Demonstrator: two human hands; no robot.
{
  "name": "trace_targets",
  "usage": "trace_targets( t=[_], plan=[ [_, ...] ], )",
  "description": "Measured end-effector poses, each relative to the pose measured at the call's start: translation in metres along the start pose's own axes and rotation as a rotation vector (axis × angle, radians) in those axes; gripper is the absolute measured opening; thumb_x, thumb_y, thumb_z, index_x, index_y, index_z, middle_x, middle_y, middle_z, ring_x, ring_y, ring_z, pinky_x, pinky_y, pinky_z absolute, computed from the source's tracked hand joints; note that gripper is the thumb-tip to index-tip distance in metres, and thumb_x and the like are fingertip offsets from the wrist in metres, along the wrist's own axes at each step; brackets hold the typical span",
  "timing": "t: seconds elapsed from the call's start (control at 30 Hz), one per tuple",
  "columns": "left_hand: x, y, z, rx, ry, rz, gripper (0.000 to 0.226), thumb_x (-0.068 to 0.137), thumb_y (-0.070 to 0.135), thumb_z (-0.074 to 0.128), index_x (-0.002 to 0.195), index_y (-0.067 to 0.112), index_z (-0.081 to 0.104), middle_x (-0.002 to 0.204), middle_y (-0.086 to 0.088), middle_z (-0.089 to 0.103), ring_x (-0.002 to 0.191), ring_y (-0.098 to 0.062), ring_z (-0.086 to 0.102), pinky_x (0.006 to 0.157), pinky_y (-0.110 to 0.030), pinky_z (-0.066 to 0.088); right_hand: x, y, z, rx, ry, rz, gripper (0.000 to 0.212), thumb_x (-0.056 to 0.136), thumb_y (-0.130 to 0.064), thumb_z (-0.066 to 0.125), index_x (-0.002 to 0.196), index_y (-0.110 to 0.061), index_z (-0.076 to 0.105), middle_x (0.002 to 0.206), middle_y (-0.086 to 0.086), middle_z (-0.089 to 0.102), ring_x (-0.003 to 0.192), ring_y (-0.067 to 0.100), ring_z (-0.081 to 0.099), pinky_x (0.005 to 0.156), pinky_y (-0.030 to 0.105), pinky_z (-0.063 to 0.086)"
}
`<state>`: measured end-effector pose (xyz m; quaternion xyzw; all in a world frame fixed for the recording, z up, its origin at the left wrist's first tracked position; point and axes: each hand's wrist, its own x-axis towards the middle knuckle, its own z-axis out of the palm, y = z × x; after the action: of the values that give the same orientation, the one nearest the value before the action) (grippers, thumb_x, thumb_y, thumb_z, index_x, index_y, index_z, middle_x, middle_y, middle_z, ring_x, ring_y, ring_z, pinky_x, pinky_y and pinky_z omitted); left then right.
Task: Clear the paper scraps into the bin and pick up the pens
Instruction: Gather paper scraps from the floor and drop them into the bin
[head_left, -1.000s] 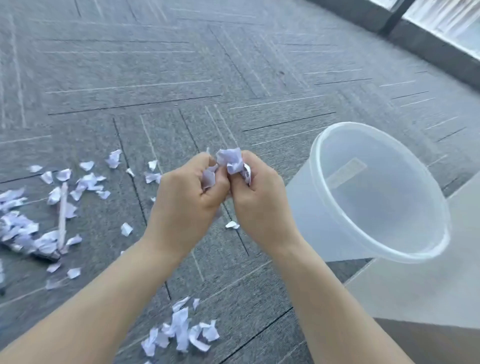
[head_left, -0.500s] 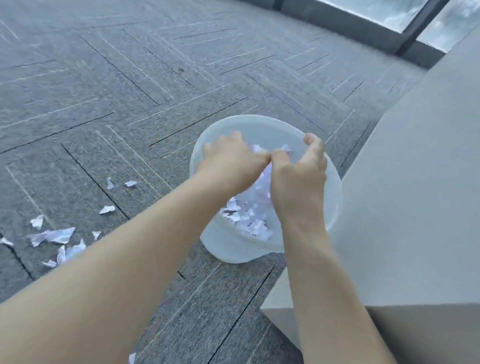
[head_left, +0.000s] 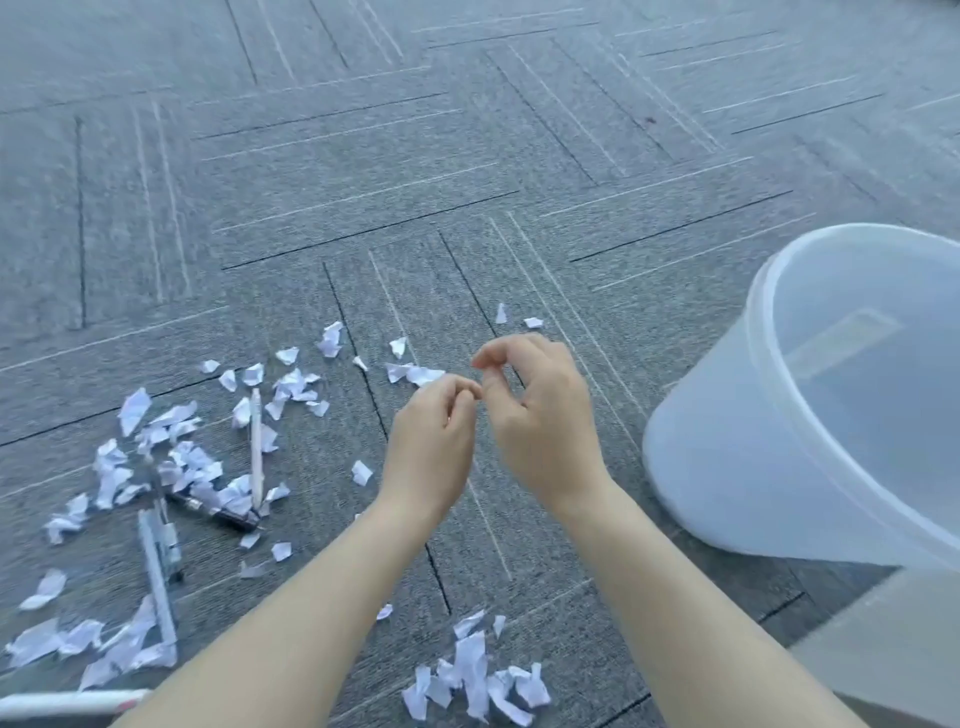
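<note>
Both hands come back empty from the bin (head_left: 810, 415), left hand (head_left: 434, 441) and right hand (head_left: 540, 415) loosely curled; we've dumped one load, and plenty of paper scraps (head_left: 197, 457) and pens (head_left: 255, 447) remain left.

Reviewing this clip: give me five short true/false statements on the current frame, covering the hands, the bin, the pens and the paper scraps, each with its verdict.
1. Both hands are empty. True: the left hand and right hand hang over the carpet with loosely curled fingers, holding nothing visible.
2. The bin stands to the left of the hands. False: the translucent bin is on their right.
3. All the paper scraps have been cleared. False: paper scraps lie scattered on the carpet, with another pile near the forearms.
4. A white pen lies among the scraps. True: the white pen is on the floor, left of the hands.
5. The left hand holds a dark pen. False: the dark pen lies on the carpet, untouched.
</note>
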<state>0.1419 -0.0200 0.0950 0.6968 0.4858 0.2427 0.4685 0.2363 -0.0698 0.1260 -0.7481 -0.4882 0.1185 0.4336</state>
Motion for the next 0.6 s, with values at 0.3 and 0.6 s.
trace_targets(
  t=[0.3,0.6],
  plan=[
    [-0.042,-0.161,-0.136,0.548,0.384,-0.403,0.032,0.091,0.013,0.044,0.122,0.014,0.053,0.131,-0.008,0.046,0.121,-0.025,0.039,0.101,-0.038,0.034,-0.008,0.058,0.14,-0.53,-0.622,-0.051,0.057,0.097,-0.047,0.044,0.15,-0.037,0.027,0.164,0.004,0.008,0.15,0.032,0.002,0.12,0.048,0.009],
    [0.03,-0.201,-0.192,0.873,0.054,-0.426,0.068,0.087,0.04,0.048,0.148,0.026,0.021,0.158,-0.01,0.011,0.143,-0.032,0.013,0.114,-0.046,0.018,0.059,0.011,0.243,-0.651,-0.859,-0.455,0.066,0.096,-0.057,0.037,0.154,-0.037,0.011,0.165,-0.001,-0.005,0.151,0.028,-0.004,0.121,0.051,0.004]
  ],
)
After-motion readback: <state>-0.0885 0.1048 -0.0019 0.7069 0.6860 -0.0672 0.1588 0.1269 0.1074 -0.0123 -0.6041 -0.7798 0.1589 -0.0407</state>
